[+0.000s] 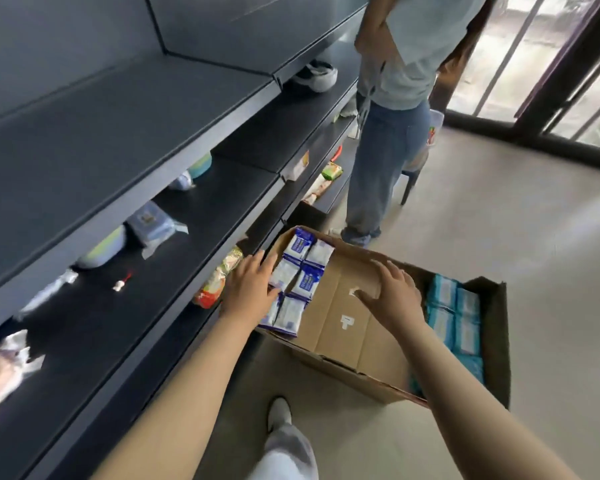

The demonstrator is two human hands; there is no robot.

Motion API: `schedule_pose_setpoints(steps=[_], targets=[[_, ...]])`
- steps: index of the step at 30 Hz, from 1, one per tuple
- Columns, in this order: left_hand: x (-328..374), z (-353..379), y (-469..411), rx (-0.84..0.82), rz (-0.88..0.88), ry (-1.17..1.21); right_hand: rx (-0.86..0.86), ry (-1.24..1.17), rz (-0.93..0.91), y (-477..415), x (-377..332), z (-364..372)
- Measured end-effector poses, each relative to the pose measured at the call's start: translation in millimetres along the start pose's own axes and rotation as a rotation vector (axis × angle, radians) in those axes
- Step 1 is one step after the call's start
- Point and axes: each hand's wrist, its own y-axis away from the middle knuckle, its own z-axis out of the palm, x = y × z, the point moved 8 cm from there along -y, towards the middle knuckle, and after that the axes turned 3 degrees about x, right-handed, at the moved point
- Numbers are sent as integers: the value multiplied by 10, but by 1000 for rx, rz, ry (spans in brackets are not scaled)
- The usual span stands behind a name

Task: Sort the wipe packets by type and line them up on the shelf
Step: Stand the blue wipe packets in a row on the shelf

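Note:
An open cardboard box (340,317) stands on the floor beside the dark shelf unit (146,237). Several white-and-purple wipe packets (302,271) fill its left end, and several teal-blue wipe packets (454,310) are stacked at its right end. My left hand (252,289) reaches over the left end with fingers spread, touching the white-and-purple packets. My right hand (392,289) hovers above the bare cardboard middle, fingers spread and holding nothing.
The middle shelf holds loose packets, among them a blue pack (153,223) and a pale green one (103,251). An orange-and-yellow packet (219,278) sits at a lower shelf's edge. Another person (388,133) stands at the shelf's far end. My shoe (279,410) is on the floor.

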Motion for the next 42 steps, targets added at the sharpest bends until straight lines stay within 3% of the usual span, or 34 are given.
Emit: schedule_pose_setpoints(steps=[10,19,23,27,34,38,42], targets=[[-664,1717,-599,-395,-51,-56,-289,113,110,-780,397,1689],[-1299,3415,-1276,-476,-185,-48,-540,87,54,-1408,571,3874],[-1484,3858,-1463,-460,-283,-32,-588,-59,169,-1558,559,4461],[-1660,4132,-1518,-422,-382,16,-589,-364,409,-1613,581,4817],[-1757,4310,-1452,-305,-545,148,-424,-555,669,-1663,732,5063],[-1801,4266,-1423,-238,-595,150,-347,-529,657,-1637,768,5030],[-1814,4277,-1402,-304,-733,392,-259,-570,707,-1603,871,4821]])
